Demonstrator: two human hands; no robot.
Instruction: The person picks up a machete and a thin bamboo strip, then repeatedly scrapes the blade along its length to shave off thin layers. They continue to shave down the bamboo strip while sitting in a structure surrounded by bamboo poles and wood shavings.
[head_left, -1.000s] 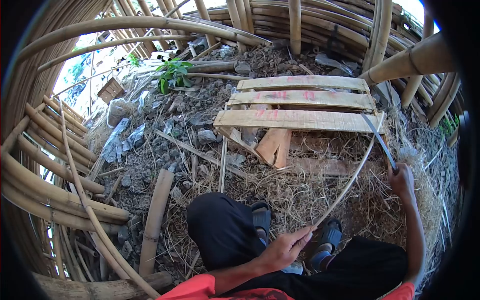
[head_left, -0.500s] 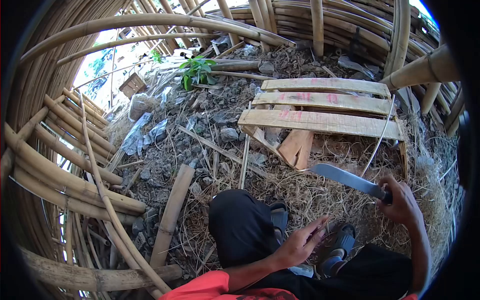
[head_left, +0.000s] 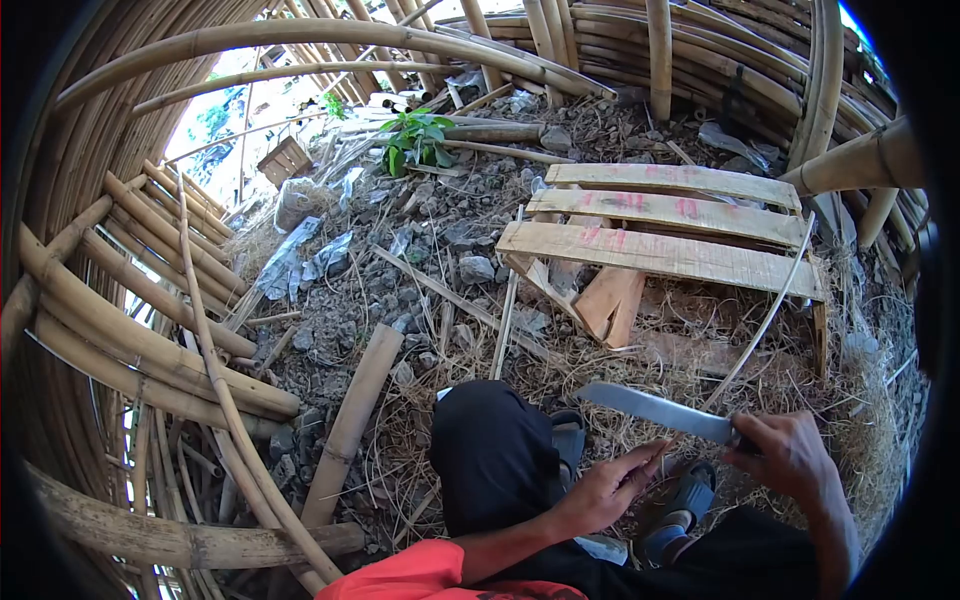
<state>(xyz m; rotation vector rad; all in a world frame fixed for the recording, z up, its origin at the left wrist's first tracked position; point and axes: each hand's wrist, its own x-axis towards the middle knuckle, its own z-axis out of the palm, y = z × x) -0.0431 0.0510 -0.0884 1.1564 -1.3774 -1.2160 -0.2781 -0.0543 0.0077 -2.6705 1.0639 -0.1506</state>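
My right hand [head_left: 790, 455] is wrapped round the dark handle of a large knife [head_left: 655, 408], whose blade points left over the fibre-strewn ground. Lower and to the left, my left hand [head_left: 608, 490] pinches the near end of a long thin bamboo strip [head_left: 765, 325]. The strip runs up and right, passes behind the blade and crosses the right end of a slatted wooden crate [head_left: 660, 250].
Split bamboo [head_left: 350, 430] lies left of my knee. Stacked bamboo poles [head_left: 150, 350] line the left side. A green plant [head_left: 415, 140], stones and plastic scraps are farther back. Sandals [head_left: 690, 495] on my feet stand beneath my hands.
My right hand has lowered the knife, bringing the blade nearer to my left hand, across the strip. The view has shifted slightly, with the surroundings now farther right.
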